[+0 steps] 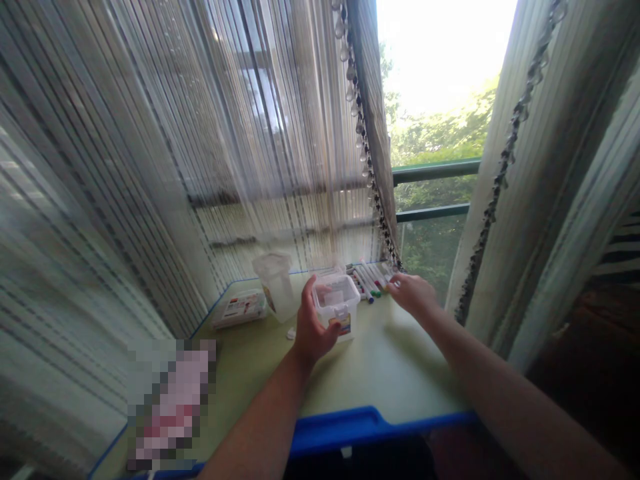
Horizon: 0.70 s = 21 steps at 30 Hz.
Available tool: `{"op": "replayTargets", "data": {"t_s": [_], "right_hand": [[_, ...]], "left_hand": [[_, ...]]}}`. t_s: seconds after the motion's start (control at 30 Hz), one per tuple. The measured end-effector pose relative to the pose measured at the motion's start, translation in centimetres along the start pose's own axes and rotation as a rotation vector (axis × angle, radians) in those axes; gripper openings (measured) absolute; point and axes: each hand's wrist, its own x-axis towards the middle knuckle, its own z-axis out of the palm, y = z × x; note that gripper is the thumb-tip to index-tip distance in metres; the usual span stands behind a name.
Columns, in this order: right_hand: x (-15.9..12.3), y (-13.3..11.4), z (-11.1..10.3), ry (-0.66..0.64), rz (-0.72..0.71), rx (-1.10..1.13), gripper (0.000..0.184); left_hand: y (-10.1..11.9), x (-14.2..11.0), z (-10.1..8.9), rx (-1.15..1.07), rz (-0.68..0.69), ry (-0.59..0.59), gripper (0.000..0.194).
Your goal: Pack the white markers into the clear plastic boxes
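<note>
My left hand (pixel 315 323) is wrapped round a clear plastic box (pixel 345 307) with a small coloured label on its front. The box's hinged lid stands raised at the back, and the inside looks see-through. My right hand (pixel 413 293) reaches to the back right of the table, its fingertips pinched at the end of a marker (pixel 387 283). Beside those fingertips, several white markers (pixel 369 279) with coloured caps lie side by side, just behind and to the right of the box.
A second clear plastic container (pixel 279 290) stands left of the box. Farther left lies a flat clear case (pixel 241 309). The pale green table (pixel 370 387) has a blue front edge. Striped string curtains (pixel 250 133) hang close behind. A blurred pink object (pixel 175 400) lies front left.
</note>
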Motion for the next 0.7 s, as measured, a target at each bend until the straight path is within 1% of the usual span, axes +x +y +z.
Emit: {"op": "replayTargets", "data": {"t_s": [0.07,0.13,0.2,0.23,0.3,0.43,0.5,0.6,0.7], "right_hand": [[-0.2,0.3,-1.4,0.154,0.008,0.063,0.032],[-0.5,0.5,-2.6,0.331,0.001,0.185,0.03],[-0.8,0.8,-3.5,0.494,-0.031,0.375,0.028],[-1.0,0.8,-3.8,0.552,-0.048,0.491,0.026],[-1.4,0.8,-4.2,0.611,-0.058,0.765,0.023],[-1.8,0.4,-4.6,0.602,-0.075,1.353,0.015],[-1.9,0.1,-4.9,0.562,-0.103,1.564,0.011],[-2.1,-0.4,-5.4,0.453,-0.125,1.77,0.008],[-2.5,-0.8,-5.6,0.332,-0.172,1.863,0.009]], "left_hand": [[0.0,0.0,0.0,0.035,0.011,0.008,0.08],[0.0,0.1,-0.1,0.062,0.016,0.015,0.078],[0.1,0.2,-0.2,0.076,0.023,0.023,0.079],[0.1,0.2,-0.3,0.078,0.028,0.026,0.079],[0.1,0.3,-0.3,0.082,0.038,0.033,0.08],[0.1,0.4,-0.3,0.098,0.054,0.054,0.081],[0.1,0.4,-0.3,0.109,0.064,0.061,0.081],[0.1,0.4,-0.4,0.14,0.083,0.062,0.082],[0.1,0.4,-0.4,0.196,0.097,0.055,0.08]]}}
